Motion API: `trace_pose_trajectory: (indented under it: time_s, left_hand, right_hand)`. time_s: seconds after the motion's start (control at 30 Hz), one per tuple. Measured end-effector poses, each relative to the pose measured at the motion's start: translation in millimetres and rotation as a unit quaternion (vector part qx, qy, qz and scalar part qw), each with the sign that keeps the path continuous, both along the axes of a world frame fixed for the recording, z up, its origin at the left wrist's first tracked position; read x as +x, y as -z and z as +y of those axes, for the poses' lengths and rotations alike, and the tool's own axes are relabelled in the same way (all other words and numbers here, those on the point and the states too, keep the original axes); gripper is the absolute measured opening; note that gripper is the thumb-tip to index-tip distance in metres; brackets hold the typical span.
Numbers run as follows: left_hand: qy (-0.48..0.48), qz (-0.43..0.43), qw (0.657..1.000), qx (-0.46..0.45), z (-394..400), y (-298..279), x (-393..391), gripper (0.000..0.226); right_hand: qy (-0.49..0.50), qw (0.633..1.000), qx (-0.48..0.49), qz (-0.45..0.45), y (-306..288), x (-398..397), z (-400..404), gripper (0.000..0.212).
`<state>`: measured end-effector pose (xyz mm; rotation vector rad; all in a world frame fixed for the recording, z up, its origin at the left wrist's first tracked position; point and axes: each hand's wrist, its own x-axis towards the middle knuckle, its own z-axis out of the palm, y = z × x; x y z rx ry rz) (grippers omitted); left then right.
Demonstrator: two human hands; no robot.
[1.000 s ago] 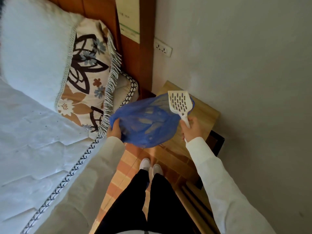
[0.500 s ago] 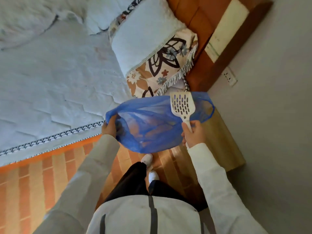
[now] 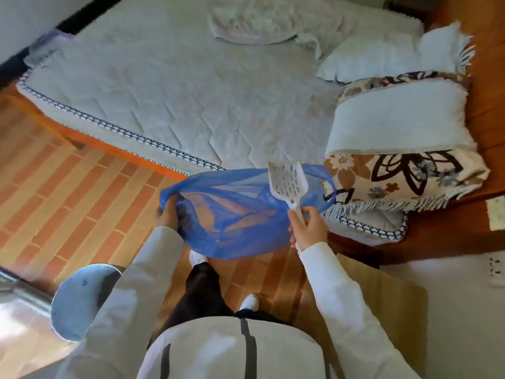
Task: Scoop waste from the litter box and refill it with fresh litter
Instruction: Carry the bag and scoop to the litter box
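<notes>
One blue plastic bag (image 3: 240, 214) is held open in the air above the brick-patterned floor (image 3: 68, 192) by two hands. Its left edge is gripped by the left hand (image 3: 165, 218), fingers curled around the rim. One white slotted scoop (image 3: 287, 183) is held by its handle in the right hand (image 3: 308, 228), together with the bag's right edge. One mattress (image 3: 177, 91) and two pillows (image 3: 396, 138) are seen beyond
</notes>
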<state>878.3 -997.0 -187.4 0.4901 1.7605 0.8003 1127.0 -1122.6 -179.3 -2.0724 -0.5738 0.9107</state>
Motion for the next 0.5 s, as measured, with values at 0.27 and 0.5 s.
trace_pose_trajectory:
  time_s: [0.27, 0.5]
  left_hand:
    - [-0.163, -0.026, 0.986, 0.017, 49, 2, -135, 0.050]
    - [-0.276, -0.036, 0.960, 0.025, 105, -10, -251, 0.044]
  right_hand:
    - [-0.185, 0.982, 0.017, -0.031, 8, -105, 139, 0.020]
    - [-0.264, 0.964, 0.041, -0.009, 10, -230, 253, 0.014]
